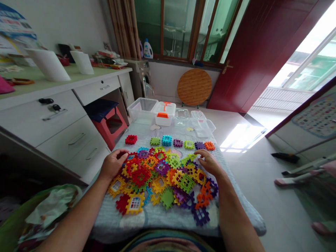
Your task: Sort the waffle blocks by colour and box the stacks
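A heap of colourful plastic interlocking building blocks (157, 175) lies on the cloth-covered table in front of me. My left hand (114, 163) rests at the heap's left edge, near red blocks, its fingers loosely bent with nothing visible in them. On the opposite side, my right hand (208, 161) has its fingers apart beside a light green block (189, 159). Behind the heap runs a row of sorted blocks: a red stack (131, 139), a green piece (155, 141), a blue stack (166, 140), a purple one (177, 142), and an orange one (209, 145).
Clear plastic bins (143, 108) and a lidded box with orange handle (165, 113) stand at the table's far end. A pink stool (112, 126) and white drawers (60, 122) are to the left. At right, another person's feet (285, 181) show on the floor.
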Motion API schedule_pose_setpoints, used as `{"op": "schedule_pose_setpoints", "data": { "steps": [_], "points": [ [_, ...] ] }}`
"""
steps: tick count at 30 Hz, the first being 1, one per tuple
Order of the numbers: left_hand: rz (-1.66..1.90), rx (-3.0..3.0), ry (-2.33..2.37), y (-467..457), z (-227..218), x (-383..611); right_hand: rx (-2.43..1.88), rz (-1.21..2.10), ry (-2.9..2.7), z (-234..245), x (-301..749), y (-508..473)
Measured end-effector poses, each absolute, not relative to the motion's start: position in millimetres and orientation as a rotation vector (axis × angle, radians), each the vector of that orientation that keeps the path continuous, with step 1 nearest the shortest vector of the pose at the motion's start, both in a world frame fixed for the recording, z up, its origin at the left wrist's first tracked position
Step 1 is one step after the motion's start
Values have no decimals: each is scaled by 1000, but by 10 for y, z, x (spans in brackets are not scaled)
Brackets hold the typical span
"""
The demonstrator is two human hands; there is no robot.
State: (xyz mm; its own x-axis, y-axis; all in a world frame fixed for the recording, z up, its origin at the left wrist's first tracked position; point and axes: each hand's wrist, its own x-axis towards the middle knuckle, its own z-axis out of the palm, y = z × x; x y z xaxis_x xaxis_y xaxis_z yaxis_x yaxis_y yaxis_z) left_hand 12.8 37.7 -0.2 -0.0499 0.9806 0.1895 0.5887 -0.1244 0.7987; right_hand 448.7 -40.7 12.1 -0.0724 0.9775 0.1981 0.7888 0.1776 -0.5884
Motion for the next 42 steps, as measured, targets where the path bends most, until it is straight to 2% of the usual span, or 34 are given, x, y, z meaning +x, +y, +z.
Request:
{"op": "schedule_pose_setpoints", "data": {
  "steps": [7,19,26,31,42],
  "points": [
    [1058,1740,1676,388,-20,121,-1753,405,-1941,47,4462,-324],
    [1056,1770,1677,391,-29,115,-1894,445,-1705,225,4545,-430],
    [1053,1774,1691,392,-33,117,-1961,142,-1742,244,4490,-430],
    [1064,1753,1690,388,-13,131,-1673,364,-1955,235,4259,-384],
    [1084,1748,1721,372,18,161,-1788,362,-2206,233,4061,-215]
  ]
}}
